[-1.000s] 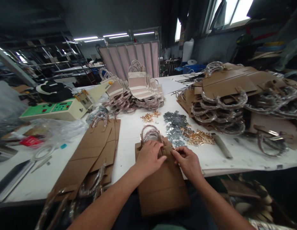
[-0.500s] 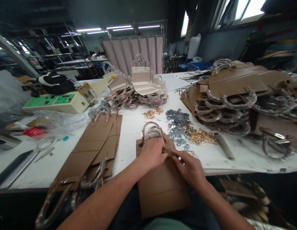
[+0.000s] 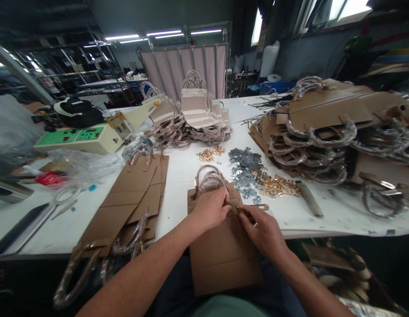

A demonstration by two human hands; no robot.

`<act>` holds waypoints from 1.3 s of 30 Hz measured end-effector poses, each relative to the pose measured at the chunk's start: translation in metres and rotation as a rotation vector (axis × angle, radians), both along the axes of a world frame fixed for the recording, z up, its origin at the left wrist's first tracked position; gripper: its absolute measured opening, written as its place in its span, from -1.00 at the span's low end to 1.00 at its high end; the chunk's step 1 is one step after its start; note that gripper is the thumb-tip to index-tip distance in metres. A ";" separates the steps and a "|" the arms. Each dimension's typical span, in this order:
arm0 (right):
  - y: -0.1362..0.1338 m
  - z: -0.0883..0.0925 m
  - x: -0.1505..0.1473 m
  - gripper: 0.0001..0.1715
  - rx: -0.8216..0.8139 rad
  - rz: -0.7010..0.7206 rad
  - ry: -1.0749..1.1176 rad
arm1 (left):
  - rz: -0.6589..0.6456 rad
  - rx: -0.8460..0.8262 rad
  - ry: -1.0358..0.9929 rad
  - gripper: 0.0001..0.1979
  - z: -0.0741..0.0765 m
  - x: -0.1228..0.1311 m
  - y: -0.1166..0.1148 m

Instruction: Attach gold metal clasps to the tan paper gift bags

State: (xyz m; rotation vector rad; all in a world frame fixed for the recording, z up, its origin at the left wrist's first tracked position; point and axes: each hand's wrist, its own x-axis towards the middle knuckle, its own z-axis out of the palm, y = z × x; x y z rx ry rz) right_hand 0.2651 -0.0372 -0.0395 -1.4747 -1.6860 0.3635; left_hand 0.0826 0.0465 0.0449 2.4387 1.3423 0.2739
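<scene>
A brown bag panel (image 3: 226, 264) rests on my lap and against the table edge, its plastic-wrapped handles (image 3: 209, 174) pointing away from me. My left hand (image 3: 211, 207) is closed on the panel's upper part, below the handles, with its fingers curled and partly hidden. Just to the right, my right hand (image 3: 263, 226) pinches a small gold-coloured metal piece (image 3: 237, 209) against the panel; its exact shape is too small to tell. Behind those fingers a narrow brown tab (image 3: 261, 206) sticks out to the right.
Beyond the panel lie gold fittings (image 3: 280, 186) and grey metal plates (image 3: 245, 163). Brown panels (image 3: 121, 193) are stacked at left, with a larger pile (image 3: 329, 105) at right. A grey bar (image 3: 309, 199) lies near it. A green-topped machine (image 3: 79, 136) stands back left.
My right fingers have shifted slightly at the panel's right side, and my left fingers have curled a little more. The panel stays in nearly the same place.
</scene>
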 end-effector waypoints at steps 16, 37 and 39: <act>0.002 0.023 0.001 -0.75 -0.134 0.071 -0.040 | 0.013 -0.066 -0.373 -0.76 0.005 0.008 -0.011; 0.022 0.058 0.012 -0.44 -0.374 0.112 0.226 | -0.149 0.045 -0.421 -0.73 0.013 0.001 -0.020; 0.027 0.064 0.020 -0.60 -0.496 0.231 0.263 | -0.194 0.060 -0.433 -0.73 0.010 -0.001 -0.020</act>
